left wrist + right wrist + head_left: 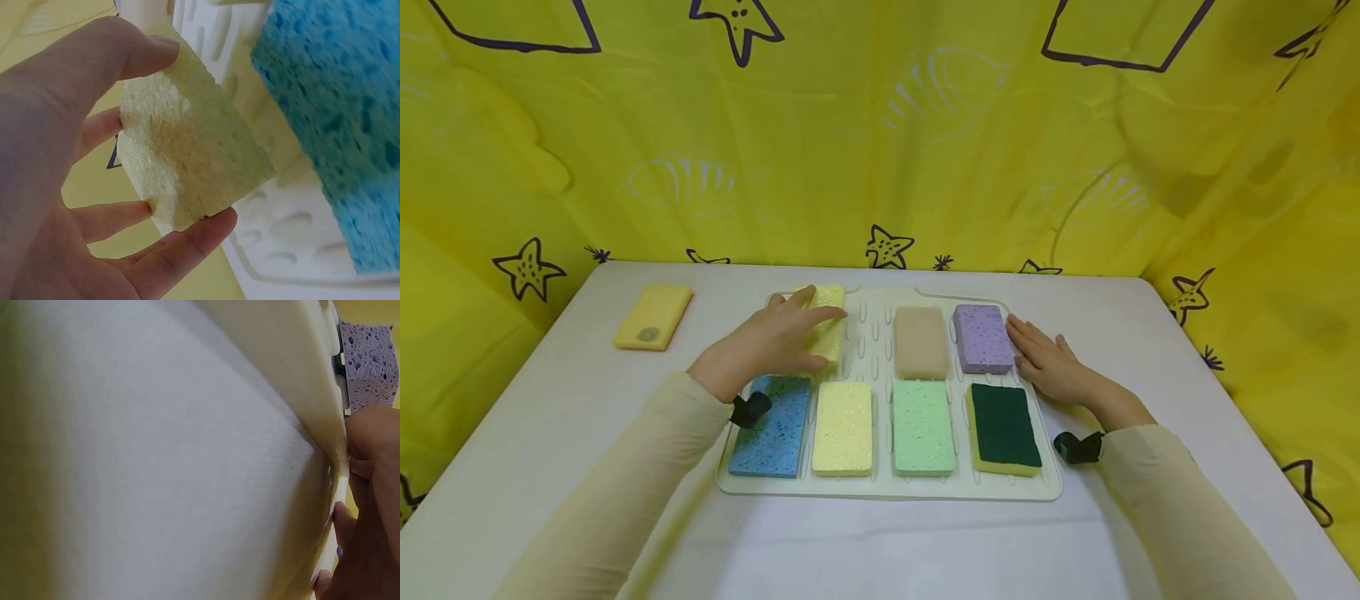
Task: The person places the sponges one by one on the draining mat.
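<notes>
My left hand [769, 337] grips a pale yellow sponge [829, 339] by its edges over the back left of the white drying tray [880, 490]. In the left wrist view the thumb is on one end of that sponge [181, 137] and the fingertips are at its far side. A blue sponge [778, 442] lies just below this hand. At the tray's right edge, my right hand [1051, 367] rests with fingers extended, touching the rim beside a purple sponge [982, 337].
A beige sponge [921, 342] lies in the back row of the tray. Along the front are a yellow sponge [842, 429], a mint green sponge [923, 429] and a dark green scouring sponge [1003, 423]. An orange-yellow sponge [658, 312] lies on the white table [580, 433], left of the tray.
</notes>
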Demonstrator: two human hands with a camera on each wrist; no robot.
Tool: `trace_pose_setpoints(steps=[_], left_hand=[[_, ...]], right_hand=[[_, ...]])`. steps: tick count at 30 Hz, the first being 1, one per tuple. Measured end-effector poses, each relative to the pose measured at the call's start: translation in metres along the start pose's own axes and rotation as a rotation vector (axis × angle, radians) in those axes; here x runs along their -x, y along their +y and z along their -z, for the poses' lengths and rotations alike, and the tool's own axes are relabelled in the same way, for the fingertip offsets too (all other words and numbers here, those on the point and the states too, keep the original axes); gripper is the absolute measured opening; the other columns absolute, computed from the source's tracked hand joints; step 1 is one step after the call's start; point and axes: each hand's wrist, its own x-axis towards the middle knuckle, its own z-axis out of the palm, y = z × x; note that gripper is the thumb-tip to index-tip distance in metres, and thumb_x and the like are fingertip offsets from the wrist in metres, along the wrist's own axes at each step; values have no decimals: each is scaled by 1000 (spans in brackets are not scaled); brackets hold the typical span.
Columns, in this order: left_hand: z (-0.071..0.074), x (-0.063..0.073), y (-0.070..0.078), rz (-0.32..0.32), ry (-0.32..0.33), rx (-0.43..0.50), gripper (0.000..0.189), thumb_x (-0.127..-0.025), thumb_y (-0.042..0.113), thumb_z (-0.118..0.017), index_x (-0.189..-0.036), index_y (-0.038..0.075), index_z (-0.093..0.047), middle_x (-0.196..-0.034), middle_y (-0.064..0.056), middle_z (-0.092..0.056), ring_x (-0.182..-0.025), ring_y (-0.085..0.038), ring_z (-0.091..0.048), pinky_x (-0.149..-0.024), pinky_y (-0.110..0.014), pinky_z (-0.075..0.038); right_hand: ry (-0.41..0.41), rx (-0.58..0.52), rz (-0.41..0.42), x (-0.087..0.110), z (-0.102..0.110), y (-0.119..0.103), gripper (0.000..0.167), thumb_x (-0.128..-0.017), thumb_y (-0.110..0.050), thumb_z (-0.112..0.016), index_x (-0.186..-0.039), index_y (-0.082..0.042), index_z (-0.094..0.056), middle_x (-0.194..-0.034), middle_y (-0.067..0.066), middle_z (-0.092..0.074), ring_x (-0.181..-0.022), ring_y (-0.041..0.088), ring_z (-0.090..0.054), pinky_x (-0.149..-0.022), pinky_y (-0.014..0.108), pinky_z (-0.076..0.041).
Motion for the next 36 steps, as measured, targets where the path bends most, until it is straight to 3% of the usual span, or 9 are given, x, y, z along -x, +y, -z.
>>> trace_pose_setpoints(steps=[4, 18, 28, 36], left_hand=[[-2, -8, 6, -9, -27, -18, 67, -86, 37, -75, -147, 29, -48, -161, -25, -23, -135, -62, -33, -101, -69, -41], [-10, -34, 24, -47, -77, -80, 65, -87, 41, -74, -146, 29, -50, -157, -24, -33, -129, -56, -43, -96, -60, -48], [-15, -43, 31, -9, -164, -76, 64, -88, 40, -73, -146, 31, -49, -154, -21, -39, -129, -47, -44, -105, -56, -42], [-20, -45, 31, 7, -178, -85, 68, -87, 44, -74, -148, 33, -47, -155, -20, -37, -130, -47, -42, -104, -56, -44]], right_hand=[[-2, 4, 0, 0, 0, 1, 62, -105, -18, -38, -158, -2, -11, -167, 19, -3, -151, 47, 1, -114, 71, 10], [0, 13, -2, -1, 0, 1, 62, -106, -19, -38, -158, -2, -11, -167, 18, -3, -152, 47, 0, -114, 72, 10], [3, 4, -1, -1, 0, -1, 62, -105, -18, -38, -158, -2, -11, -167, 19, -3, -152, 47, 0, -114, 72, 10], [9, -2, 12, -1, 0, -1, 62, -106, -21, -39, -158, -1, -12, -167, 20, -5, -151, 48, -1, -113, 72, 9]])
